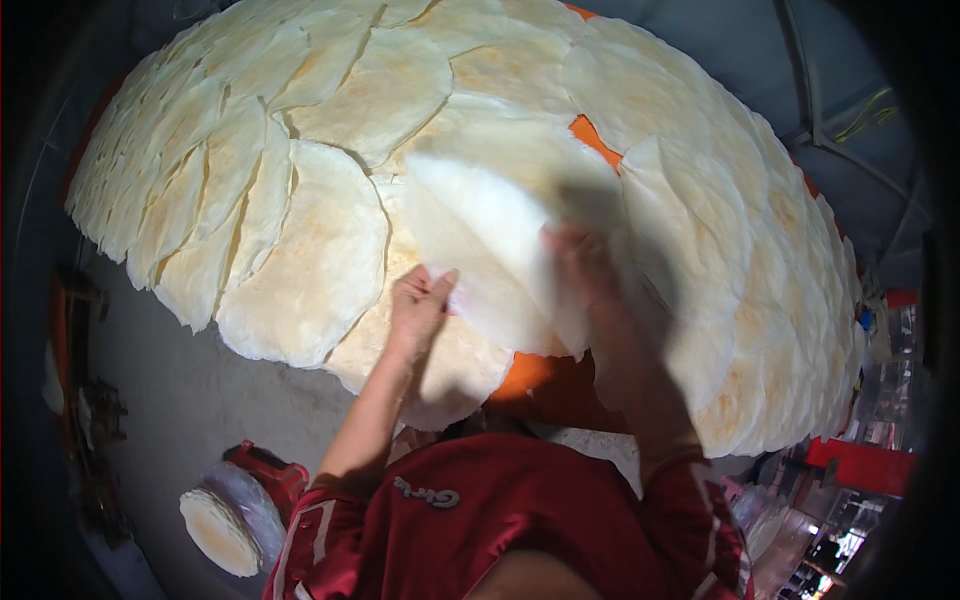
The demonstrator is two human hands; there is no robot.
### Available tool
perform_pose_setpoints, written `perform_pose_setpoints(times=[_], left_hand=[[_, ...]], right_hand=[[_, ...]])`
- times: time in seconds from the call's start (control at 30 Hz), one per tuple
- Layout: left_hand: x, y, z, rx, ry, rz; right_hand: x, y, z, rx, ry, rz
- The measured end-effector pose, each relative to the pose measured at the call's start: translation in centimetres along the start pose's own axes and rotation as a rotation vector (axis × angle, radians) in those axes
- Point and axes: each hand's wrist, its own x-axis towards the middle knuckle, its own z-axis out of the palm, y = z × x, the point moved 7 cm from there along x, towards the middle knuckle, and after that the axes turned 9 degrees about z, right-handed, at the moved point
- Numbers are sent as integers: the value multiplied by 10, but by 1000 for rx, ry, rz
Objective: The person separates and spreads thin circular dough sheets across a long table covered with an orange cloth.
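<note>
A thin, pale round flatbread sheet [480, 247] hangs folded over in front of me, blurred by motion. Its left lower edge is pinched between the thumb and fingers of my left hand [421, 304]. At the sheet's right side is my right hand [585, 259], too blurred to show whether its fingers grip the edge. Below and around lie many overlapping flatbread sheets [315, 247], off-white with light brown patches. An orange surface [559, 382] shows beneath them, near my body and in a small gap farther off.
On the floor at lower left, a stack of round flatbreads [221, 532] leans by a clear plastic bag [244, 487] and a red plastic stool [270, 472]. A red object [859, 465] stands at right. Dark sheeting [750, 60] with a pole lies beyond the table.
</note>
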Motion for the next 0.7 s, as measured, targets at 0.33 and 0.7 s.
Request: perform_pose_setpoints(times=[0.33, 0.7], left_hand=[[9, 59, -120, 241, 59, 35], [-25, 88, -17, -475, -220, -89]], right_hand=[[-17, -324, -176, -931, 338, -718], [-72, -101, 102, -1204, -58, -1027]])
